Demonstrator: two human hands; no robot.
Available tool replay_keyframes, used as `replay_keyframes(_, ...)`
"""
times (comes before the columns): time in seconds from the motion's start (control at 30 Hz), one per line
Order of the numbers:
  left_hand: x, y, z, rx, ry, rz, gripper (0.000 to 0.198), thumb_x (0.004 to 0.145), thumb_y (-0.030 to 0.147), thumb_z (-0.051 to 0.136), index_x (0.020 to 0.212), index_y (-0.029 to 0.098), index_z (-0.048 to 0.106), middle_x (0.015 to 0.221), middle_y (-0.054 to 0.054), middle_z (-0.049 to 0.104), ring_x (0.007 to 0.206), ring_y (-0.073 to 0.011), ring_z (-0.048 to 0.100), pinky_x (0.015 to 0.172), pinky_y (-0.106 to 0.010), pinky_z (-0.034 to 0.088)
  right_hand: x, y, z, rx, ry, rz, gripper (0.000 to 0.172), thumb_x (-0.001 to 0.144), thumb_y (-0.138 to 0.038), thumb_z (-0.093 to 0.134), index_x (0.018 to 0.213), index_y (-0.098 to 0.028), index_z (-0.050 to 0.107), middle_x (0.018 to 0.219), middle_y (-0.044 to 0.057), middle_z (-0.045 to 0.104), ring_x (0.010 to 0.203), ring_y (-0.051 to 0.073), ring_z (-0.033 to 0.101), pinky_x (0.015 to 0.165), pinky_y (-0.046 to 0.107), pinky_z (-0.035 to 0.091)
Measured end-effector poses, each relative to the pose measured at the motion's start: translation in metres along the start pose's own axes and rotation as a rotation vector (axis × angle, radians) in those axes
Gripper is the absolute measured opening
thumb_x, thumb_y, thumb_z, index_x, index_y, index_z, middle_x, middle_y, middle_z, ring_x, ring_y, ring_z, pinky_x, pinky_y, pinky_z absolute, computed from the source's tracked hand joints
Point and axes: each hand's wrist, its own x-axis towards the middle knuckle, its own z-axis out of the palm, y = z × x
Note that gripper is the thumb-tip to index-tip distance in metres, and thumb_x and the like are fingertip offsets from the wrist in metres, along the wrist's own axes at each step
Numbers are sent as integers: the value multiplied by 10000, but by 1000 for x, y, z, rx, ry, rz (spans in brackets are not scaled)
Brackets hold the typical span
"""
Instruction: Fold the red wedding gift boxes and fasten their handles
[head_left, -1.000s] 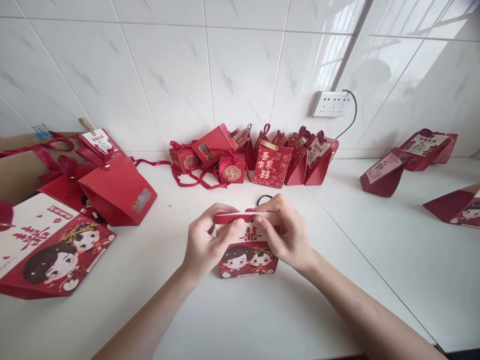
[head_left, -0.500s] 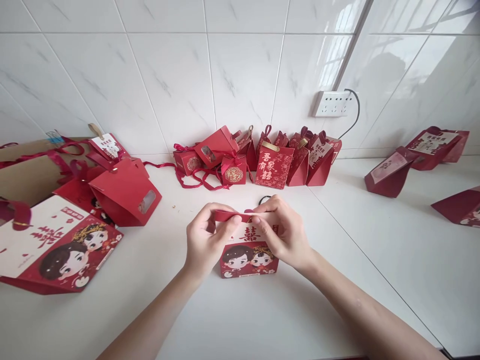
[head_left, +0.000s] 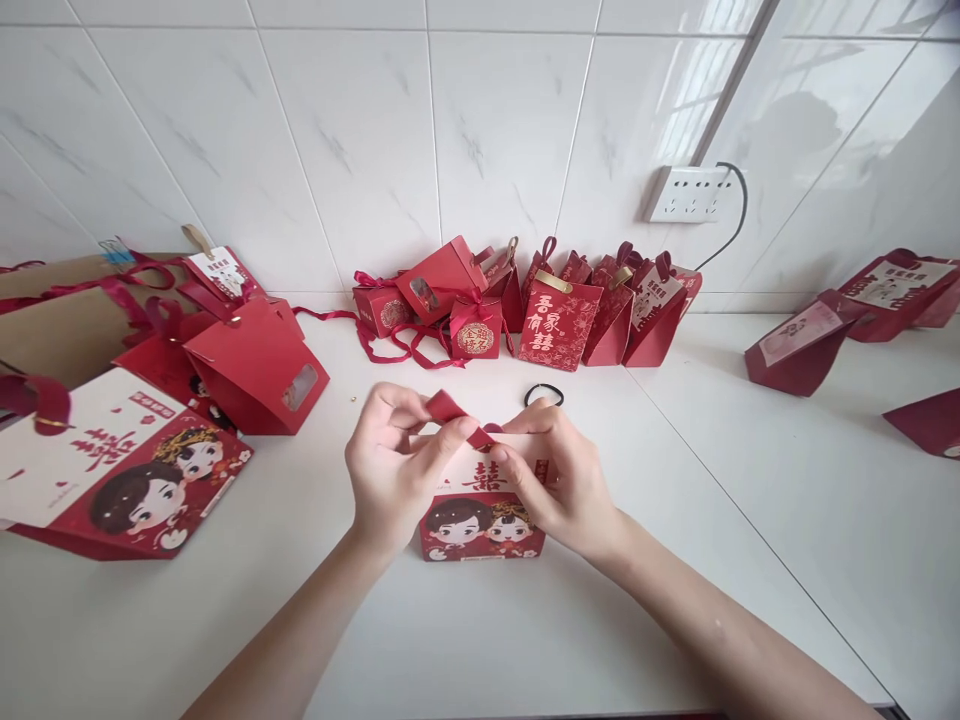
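Note:
A red and white gift box point(head_left: 484, 525) with two cartoon faces and a red character stands upright on the white surface in front of me. My left hand point(head_left: 397, 455) pinches a dark red ribbon point(head_left: 448, 408) above the box's top edge, the ribbon slanting down to the right. My right hand point(head_left: 559, 470) closes on the top edge of the box, its thumb on the front beside the ribbon's lower end. A loop of ribbon shows behind the top edge. What lies beneath the right fingertips is partly hidden.
A black hair tie point(head_left: 543, 396) lies just behind my right hand. Several red gift boxes point(head_left: 559, 322) line the tiled wall, others point(head_left: 799, 345) stand at the right. A larger cartoon box point(head_left: 161, 490) and a windowed red box point(head_left: 251, 365) are at the left. A socket strip point(head_left: 686, 195) is on the wall.
My left hand has shifted left, and the ribbon has gone from nearly level to slanting. The box sits slightly further left in view, and the hair tie shows more fully.

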Motion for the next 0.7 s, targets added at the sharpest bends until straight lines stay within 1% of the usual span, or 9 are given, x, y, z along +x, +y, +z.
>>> replay_keyframes(0.03, -1, 0, 0, 11, 7, 30, 317, 742, 355, 761, 737, 191, 490, 654, 29, 654, 539, -108, 661, 455, -170, 511, -1, 0, 0, 3, -7, 3, 121, 897, -121, 519, 945, -222, 474, 709, -13, 515, 613, 128, 487, 529, 256, 410)
replay_keyframes(0.1, -2, 0, -1, 55, 5, 116, 237, 781, 299, 728, 734, 178, 530, 648, 27, 635, 537, -97, 645, 458, -171, 505, -2, 1, 1, 12, -25, 14, 110, 908, -130, 505, 950, -223, 463, 706, -14, 502, 612, 126, 493, 520, 251, 405)
replay_keyframes(0.17, -4, 0, -2, 90, -46, 218, 118, 814, 229, 682, 776, 172, 587, 658, 20, 629, 556, -95, 626, 479, -187, 506, -4, 2, 1, 14, -19, 21, 91, 917, -151, 494, 933, -226, 446, 700, -17, 490, 605, 126, 493, 519, 255, 406)
replay_keyframes(0.23, -5, 1, -3, 102, -130, 291, 17, 830, 155, 627, 829, 172, 625, 712, 0, 651, 618, -109, 631, 539, -217, 531, -5, 3, 2, 9, 5, 23, 88, 921, -169, 490, 909, -230, 428, 687, -21, 483, 594, 127, 481, 523, 261, 410)
replay_keyframes(0.3, -5, 1, -4, 100, -194, 320, 129, 827, 100, 577, 909, 174, 642, 815, -28, 684, 715, -136, 655, 610, -252, 562, -6, 3, 3, 3, 20, 19, 93, 920, -175, 489, 893, -231, 419, 668, -26, 474, 584, 127, 464, 527, 265, 412)
replay_keyframes(0.37, -6, 0, -4, 105, -217, 340, 218, 815, 74, 557, 985, 177, 645, 912, -49, 698, 811, -163, 669, 658, -274, 581, -6, 4, 4, -1, 28, 17, 96, 918, -182, 495, 883, -230, 420, 648, -31, 464, 570, 126, 448, 518, 262, 408)
replay_keyframes(0.5, -6, -3, -3, 81, -265, 380, 351, 774, 41, 590, 1089, 188, 639, 1039, -67, 686, 947, -200, 670, 773, -321, 599, -6, 4, 4, -20, 75, 18, 103, 917, -201, 507, 861, -231, 426, 654, -28, 468, 542, 117, 436, 482, 252, 386)
replay_keyframes(0.6, -6, -5, -2, 53, -297, 378, 405, 766, 27, 598, 1136, 187, 627, 1077, -79, 672, 983, -215, 669, 803, -343, 604, -8, 4, 4, -21, 78, 31, 107, 922, -200, 507, 860, -231, 426, 666, -27, 476, 541, 112, 438, 491, 252, 390)
replay_keyframes(0.7, -7, -5, -2, 61, -299, 379, 386, 772, 47, 614, 1131, 188, 626, 1085, -81, 670, 990, -224, 672, 803, -348, 605, -9, 5, 3, -8, 67, 21, 106, 919, -187, 512, 871, -232, 428, 654, -31, 471, 546, 116, 428, 507, 257, 387)
